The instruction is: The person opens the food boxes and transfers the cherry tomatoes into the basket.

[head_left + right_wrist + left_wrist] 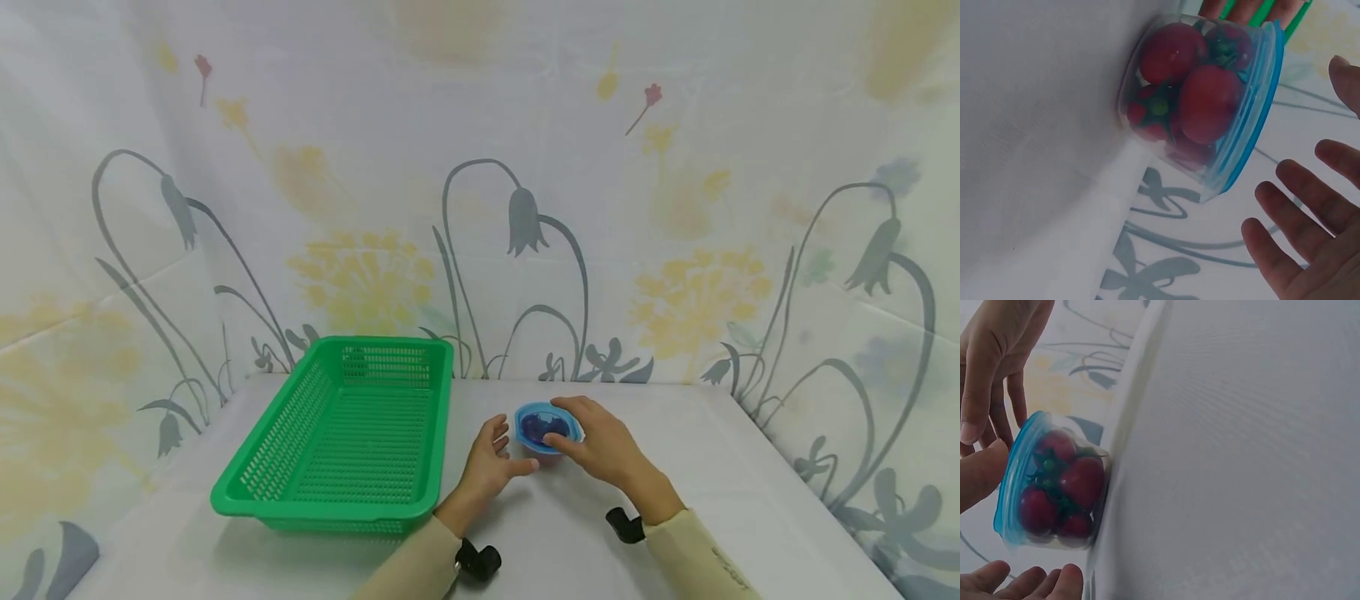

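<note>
A clear plastic container [1166, 119] with a blue lid [545, 427] stands upright on the white table, red tomatoes [1082, 481] with green stems visible through its wall. On the container's left side is my left hand [487, 467], fingers spread and thumb apart, curving toward it without gripping. My right hand [603, 442] hovers at the lid's right edge, its thumb and forefinger overlapping the lid in the head view. Seen from the right wrist, the right fingers [1297, 212] are extended and apart from the lid.
A green plastic basket [258, 508] with slotted walls sits left of my hands. Behind the white table [660, 408] hangs a cloth [375, 167] printed with flowers. Black wrist cameras [480, 560] show at both sleeves.
</note>
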Demonstrator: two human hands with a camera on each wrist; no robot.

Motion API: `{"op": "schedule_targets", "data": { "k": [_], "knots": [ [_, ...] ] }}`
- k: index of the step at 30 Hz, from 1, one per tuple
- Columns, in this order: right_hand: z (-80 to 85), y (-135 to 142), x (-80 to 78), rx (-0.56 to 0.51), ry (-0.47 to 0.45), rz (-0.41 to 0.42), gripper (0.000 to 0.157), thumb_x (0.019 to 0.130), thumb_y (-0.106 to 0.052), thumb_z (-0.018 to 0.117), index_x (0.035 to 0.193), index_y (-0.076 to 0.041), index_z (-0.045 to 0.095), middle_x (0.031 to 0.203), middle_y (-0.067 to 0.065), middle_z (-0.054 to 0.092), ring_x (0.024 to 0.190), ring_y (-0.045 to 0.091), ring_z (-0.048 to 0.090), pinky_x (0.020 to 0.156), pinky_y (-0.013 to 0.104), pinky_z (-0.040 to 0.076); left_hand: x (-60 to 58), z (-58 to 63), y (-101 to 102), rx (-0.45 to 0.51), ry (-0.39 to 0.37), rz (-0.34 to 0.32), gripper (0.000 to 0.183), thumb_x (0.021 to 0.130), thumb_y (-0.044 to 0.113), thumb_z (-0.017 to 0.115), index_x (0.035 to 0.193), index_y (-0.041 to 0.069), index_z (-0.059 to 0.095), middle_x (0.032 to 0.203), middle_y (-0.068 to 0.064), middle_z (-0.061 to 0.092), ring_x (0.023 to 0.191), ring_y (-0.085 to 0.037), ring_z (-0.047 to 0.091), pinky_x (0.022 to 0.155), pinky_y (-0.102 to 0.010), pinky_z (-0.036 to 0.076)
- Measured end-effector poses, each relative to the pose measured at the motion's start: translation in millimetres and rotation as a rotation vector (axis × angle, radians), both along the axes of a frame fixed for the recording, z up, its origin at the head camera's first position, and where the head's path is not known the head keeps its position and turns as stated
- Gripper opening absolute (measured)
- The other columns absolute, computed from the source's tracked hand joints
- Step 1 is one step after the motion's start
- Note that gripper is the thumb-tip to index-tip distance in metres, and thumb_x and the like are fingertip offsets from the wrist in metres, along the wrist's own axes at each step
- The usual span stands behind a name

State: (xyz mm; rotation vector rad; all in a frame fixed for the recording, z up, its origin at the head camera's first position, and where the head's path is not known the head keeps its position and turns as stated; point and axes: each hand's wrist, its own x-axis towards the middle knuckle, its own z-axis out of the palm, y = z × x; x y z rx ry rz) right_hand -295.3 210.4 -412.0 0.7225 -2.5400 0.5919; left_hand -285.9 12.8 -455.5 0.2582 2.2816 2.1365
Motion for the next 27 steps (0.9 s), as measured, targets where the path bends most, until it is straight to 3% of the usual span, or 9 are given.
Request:
{"op": "schedule_targets", "data": {
  "k": [13, 20, 27],
  "knots": [
    [-1.0, -19, -10.7, -0.002, -0.092, 0.004, 0.052, 0.085, -0.040, 0.071, 0.124, -0.008, 0.060, 0.120, 0.008, 0.061, 0.110, 0.028, 0.058, 0.090, 0.049, 0.047, -15.2, -8.3, 6, 0.161, -0.060, -0.064, 0.094, 0.072, -0.009, 0.077, 0.149, 0.000, 0.024, 0.148, -0.026, 0.032, 0.136, -0.040, 0.032, 0.108, -0.046, 0.031],
    [-5.2, -23, -16.4, -0.013, -0.125, 0.008, 0.051, 0.084, -0.040, 0.071, 0.123, -0.009, 0.060, 0.120, 0.007, 0.061, 0.107, 0.027, 0.059, 0.088, 0.047, 0.048, -21.5, -10.8, 11, 0.143, -0.057, -0.067, 0.096, 0.071, -0.008, 0.079, 0.149, 0.001, 0.023, 0.147, -0.023, 0.035, 0.135, -0.037, 0.035, 0.107, -0.046, 0.033],
    [-9.7, -28, -21.9, 0.008, -0.140, -0.004, 0.050, 0.084, -0.043, 0.070, 0.121, -0.011, 0.062, 0.118, 0.007, 0.061, 0.103, 0.028, 0.060, 0.086, 0.047, 0.049, -24.3, -13.2, 13, 0.188, -0.041, -0.072, 0.094, 0.071, -0.013, 0.075, 0.148, -0.001, 0.022, 0.144, -0.024, 0.039, 0.132, -0.038, 0.039, 0.104, -0.044, 0.037]
  ]
}}
